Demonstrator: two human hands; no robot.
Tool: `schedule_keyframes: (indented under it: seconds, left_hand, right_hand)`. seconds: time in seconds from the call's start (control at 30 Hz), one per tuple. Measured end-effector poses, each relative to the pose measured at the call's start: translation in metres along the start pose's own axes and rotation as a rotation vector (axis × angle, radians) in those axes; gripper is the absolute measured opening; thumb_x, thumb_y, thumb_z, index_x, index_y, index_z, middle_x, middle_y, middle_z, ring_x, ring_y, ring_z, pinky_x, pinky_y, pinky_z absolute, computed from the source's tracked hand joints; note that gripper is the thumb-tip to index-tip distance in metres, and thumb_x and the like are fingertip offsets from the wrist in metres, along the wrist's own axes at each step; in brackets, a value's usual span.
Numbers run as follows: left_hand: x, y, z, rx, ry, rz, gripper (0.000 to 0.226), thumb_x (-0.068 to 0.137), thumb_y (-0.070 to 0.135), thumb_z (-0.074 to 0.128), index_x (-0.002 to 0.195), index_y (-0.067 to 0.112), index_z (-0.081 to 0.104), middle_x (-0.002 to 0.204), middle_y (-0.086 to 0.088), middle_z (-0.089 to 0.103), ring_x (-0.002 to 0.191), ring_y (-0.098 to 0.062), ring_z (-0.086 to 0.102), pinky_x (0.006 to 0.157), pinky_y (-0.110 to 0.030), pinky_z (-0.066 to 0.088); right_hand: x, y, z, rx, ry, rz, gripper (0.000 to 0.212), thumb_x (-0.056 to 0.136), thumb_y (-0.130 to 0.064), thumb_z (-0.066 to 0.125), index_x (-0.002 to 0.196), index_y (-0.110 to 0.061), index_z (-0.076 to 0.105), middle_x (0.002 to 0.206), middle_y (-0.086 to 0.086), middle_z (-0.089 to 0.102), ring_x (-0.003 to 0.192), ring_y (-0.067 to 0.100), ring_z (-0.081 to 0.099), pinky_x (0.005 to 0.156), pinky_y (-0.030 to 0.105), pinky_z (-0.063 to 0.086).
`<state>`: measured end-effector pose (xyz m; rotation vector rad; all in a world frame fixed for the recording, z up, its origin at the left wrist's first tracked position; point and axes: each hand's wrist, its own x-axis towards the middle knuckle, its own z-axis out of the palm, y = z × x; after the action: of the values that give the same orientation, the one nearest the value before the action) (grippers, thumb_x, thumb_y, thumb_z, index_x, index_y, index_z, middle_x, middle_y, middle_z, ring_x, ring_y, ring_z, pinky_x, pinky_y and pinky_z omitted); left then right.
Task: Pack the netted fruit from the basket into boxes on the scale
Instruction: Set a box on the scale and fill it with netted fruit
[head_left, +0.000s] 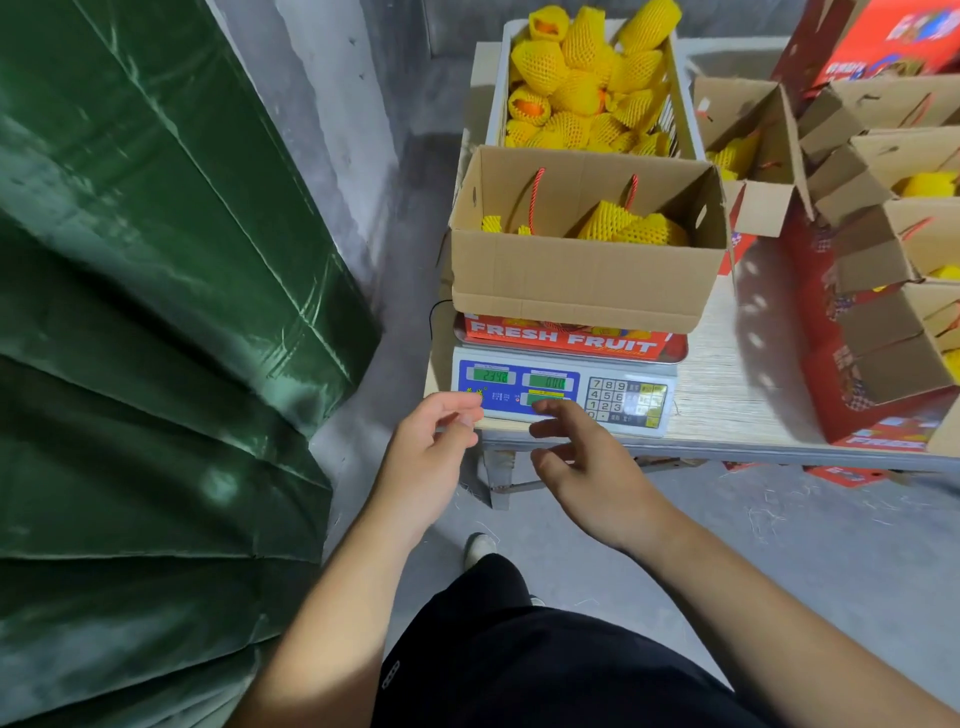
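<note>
A: Where are the hands?

B: The left hand (423, 457) hangs loose by the scale (563, 392), holding nothing; the right hand (592, 467) hovers beside it, fingers spread, also bare.

A: And the fruit?

B: Some sits in the box (582, 270) on the scale; most fills the basket (496, 98) behind. Netted fruit (576, 93) looks soft and bruisable, so cup each 1 around its middle.

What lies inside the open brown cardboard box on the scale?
Inside the open brown cardboard box: several yellow foam-netted fruits and two red rope handles. Its near wall hides the bottom.
</note>
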<state>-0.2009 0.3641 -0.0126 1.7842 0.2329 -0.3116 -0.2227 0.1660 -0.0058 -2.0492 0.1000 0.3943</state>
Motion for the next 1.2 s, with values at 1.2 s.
schedule_keyframes:
  seconds: [1.2]
  left_hand:
    - [0.241, 0.261, 0.060, 0.134, -0.375, 0.376, 0.019, 0.106, 0.017, 0.057, 0.112, 0.027, 0.071, 0.108, 0.013, 0.077, 0.097, -0.009, 0.073, 0.084, -0.018, 0.056]
  right_hand:
    - [0.204, -0.090, -0.294, -0.108, -0.049, 0.093, 0.023, 0.108, -0.027, 0.049, 0.105, -0.019, 0.070, 0.087, 0.004, 0.079, 0.071, 0.022, 0.075, 0.054, 0.023, 0.049]
